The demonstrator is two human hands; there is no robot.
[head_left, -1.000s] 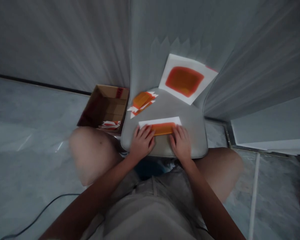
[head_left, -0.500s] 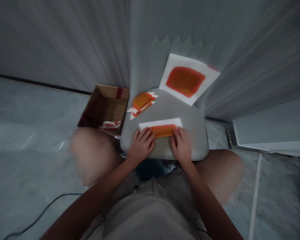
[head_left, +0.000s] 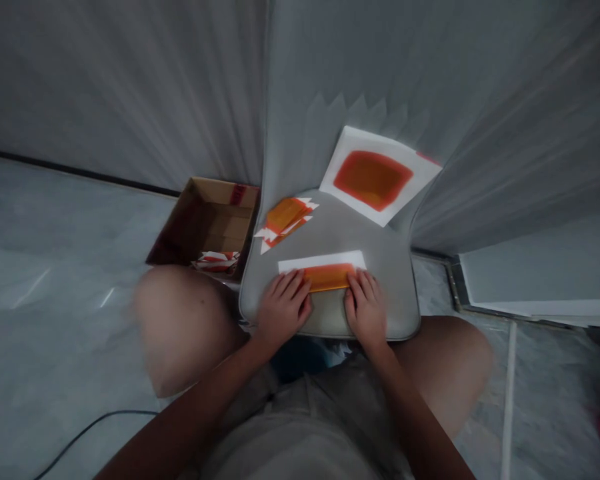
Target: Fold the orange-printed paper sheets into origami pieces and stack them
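A folded paper strip (head_left: 327, 277), white along its far edge and orange along the near side, lies on the seat of a grey chair (head_left: 330, 320). My left hand (head_left: 284, 303) presses on its left end with the fingers laid close together. On the right end rests my right hand (head_left: 367, 308), fingers bent over the paper. Both hands grip the strip at its near corners. Farther back, a white sheet with an orange square (head_left: 373, 179) leans against the chair's backrest. Folded orange and white papers (head_left: 286, 217) lie in a pile at the seat's left edge.
An open cardboard box (head_left: 227, 230) stands on the floor left of the chair, with folded papers (head_left: 217, 260) inside. My knees flank the seat. A dark cable (head_left: 97, 420) runs over the floor at the lower left. Grey curtains hang behind.
The whole view has shifted, so the chair and papers appear slightly lower. Both hands stay on the folded strip, with no clear change in their hold.
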